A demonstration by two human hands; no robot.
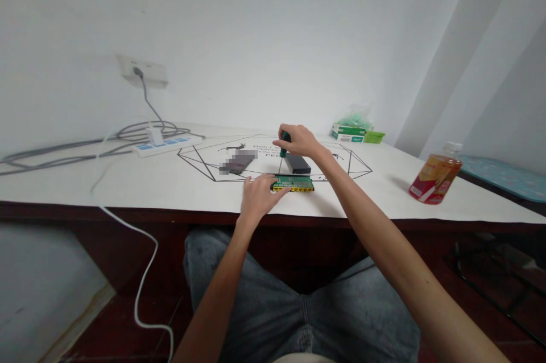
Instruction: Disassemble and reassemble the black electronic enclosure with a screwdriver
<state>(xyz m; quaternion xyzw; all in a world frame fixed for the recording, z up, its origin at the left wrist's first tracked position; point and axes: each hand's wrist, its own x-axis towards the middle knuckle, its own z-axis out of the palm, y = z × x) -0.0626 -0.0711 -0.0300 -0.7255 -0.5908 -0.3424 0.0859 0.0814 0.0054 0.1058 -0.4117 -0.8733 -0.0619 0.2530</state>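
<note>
A green circuit board (294, 180) with a row of yellow ports along its near side lies close to the table's front edge. My left hand (258, 197) grips its left end between thumb and fingers. Above the board my right hand (299, 140) is wrapped round the dark green handle of a screwdriver (283, 152). The screwdriver stands nearly upright, its thin shaft pointing down at the board's left part; whether the tip touches a screw is too small to tell. Just behind the board sits a black box-shaped case (297, 164).
A dark, partly pixelated flat object (243, 163) lies left of the case. A drink bottle (437, 174) stands at the right. Green-and-white boxes (348, 132) are at the back. On the left are a power strip (168, 145) and cables; a white cable (149, 263) hangs over the edge.
</note>
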